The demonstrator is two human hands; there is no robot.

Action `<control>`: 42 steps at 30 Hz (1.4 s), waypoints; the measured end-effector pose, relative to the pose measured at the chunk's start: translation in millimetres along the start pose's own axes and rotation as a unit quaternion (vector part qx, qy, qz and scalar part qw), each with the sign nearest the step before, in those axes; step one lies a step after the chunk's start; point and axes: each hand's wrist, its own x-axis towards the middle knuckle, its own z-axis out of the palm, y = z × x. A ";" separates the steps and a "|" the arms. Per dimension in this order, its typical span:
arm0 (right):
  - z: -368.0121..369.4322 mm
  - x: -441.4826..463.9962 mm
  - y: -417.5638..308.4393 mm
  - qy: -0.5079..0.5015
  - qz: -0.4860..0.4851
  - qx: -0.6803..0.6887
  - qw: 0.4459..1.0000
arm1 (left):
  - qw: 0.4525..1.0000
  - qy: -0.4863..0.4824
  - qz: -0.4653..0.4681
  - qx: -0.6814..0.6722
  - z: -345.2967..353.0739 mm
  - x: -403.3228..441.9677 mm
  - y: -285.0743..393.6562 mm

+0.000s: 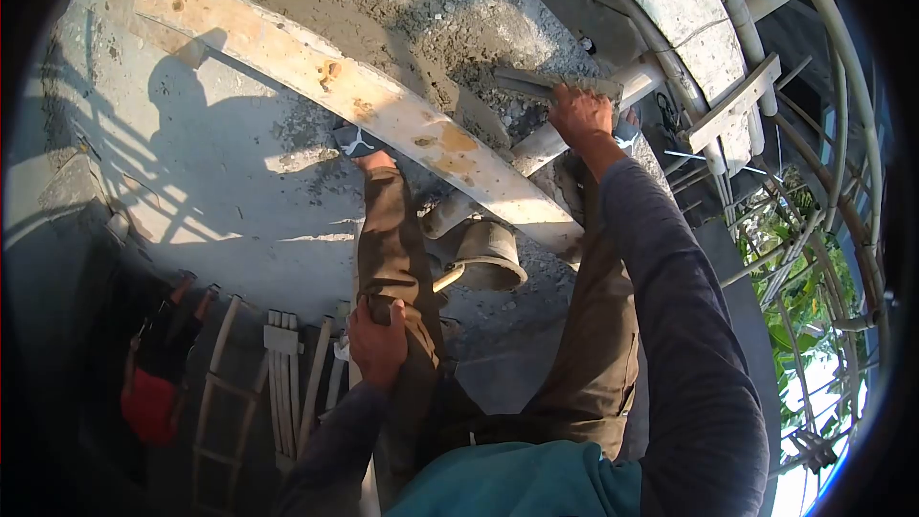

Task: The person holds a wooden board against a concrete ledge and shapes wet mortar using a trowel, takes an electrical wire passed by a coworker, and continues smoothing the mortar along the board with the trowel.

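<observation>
My right hand point(582, 119) is closed on a long flat trowel-like tool point(536, 82), its blade lying over rough grey mortar point(436, 62) at the upper middle. The tool's handle is hidden under my fingers. My left hand point(377, 343) rests on my left knee, its fingers wrapped over the brown trouser leg point(388, 230). A long pale board point(354, 101) with brown stains runs diagonally from the upper left down to the middle. Below the board, between my legs, a dirty bucket point(490, 254) is tilted, with a pale handle beside it.
A round pole point(541, 148) passes under the board near my feet. Curved pipes and scaffold poles point(842, 86) stand at the right. At the lower left are a wooden ladder point(218, 378) and a person in red point(151, 402). A wall point(191, 153) carries shadows.
</observation>
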 end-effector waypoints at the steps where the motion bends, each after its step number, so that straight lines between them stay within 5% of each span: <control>1: -2.5 1.4 0.9 0.010 -0.012 -0.002 1.000 | 1.000 -0.002 -0.005 -0.006 -2.1 0.4 0.0; 9: -10.2 13.8 -4.1 0.141 -0.120 -0.009 0.983 | 0.999 0.011 0.007 -0.036 -2.2 3.8 -7.0; 14: -28.1 38.0 -11.8 0.062 -0.112 -0.043 0.991 | 0.999 0.007 0.009 -0.039 -6.6 3.7 -4.2; 16: -22.1 46.6 -5.3 0.176 -0.180 -0.047 0.967 | 0.999 0.007 0.004 -0.043 -6.1 2.9 -2.9; 23: -43.6 41.3 2.2 0.004 -0.110 -0.016 0.994 | 0.999 -0.014 -0.003 -0.032 -6.2 1.9 3.3; 32: -16.9 28.4 -12.6 0.084 -0.034 0.027 0.996 | 1.000 -0.018 -0.016 0.003 -13.7 -0.5 17.4; 42: 11.0 -1.6 -47.1 0.046 -0.022 0.059 0.997 | 0.998 -0.023 -0.015 0.061 -2.2 -0.4 15.5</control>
